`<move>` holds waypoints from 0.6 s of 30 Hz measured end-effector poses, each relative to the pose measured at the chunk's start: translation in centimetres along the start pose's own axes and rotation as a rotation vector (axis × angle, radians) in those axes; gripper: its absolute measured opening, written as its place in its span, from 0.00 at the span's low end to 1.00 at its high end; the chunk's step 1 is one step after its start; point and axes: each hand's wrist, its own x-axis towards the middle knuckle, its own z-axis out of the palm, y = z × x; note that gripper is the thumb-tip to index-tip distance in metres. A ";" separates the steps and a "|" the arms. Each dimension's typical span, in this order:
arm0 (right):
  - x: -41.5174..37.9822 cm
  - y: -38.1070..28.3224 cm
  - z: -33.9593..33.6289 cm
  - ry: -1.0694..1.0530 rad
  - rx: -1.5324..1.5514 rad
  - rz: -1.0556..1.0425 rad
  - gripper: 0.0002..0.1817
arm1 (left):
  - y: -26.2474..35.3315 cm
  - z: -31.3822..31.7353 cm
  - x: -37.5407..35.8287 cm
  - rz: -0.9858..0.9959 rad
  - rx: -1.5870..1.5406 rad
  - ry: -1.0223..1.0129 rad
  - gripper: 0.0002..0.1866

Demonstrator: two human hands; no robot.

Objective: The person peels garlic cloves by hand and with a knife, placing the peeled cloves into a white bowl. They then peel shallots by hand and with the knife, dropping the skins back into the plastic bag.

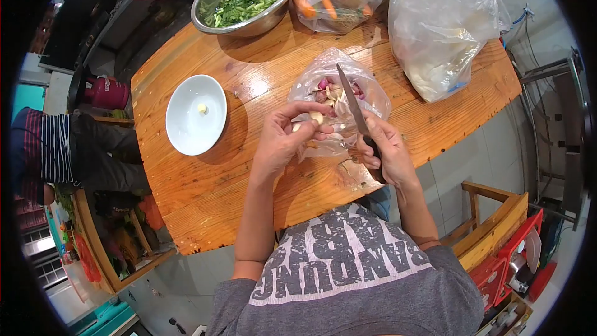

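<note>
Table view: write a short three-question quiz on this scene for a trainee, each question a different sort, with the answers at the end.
1. Which hand holds the knife?
2. True or false: the white bowl holds one small pale piece.
3. Where are the chopped greens?
a) in the white bowl
b) in the metal bowl
c) on the bare table

Key: 1. The right hand. 2. True. 3. b.

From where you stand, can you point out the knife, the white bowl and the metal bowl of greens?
Knife point(352, 99), head view: its blade.
White bowl point(178, 118), head view: its inner wall.
Metal bowl point(264, 25), head view: its outer wall.
</note>
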 end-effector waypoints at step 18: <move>-0.1 -0.2 0.7 0.073 -0.808 -0.206 0.23 | 2.8 0.6 -2.2 0.402 1.347 0.175 0.05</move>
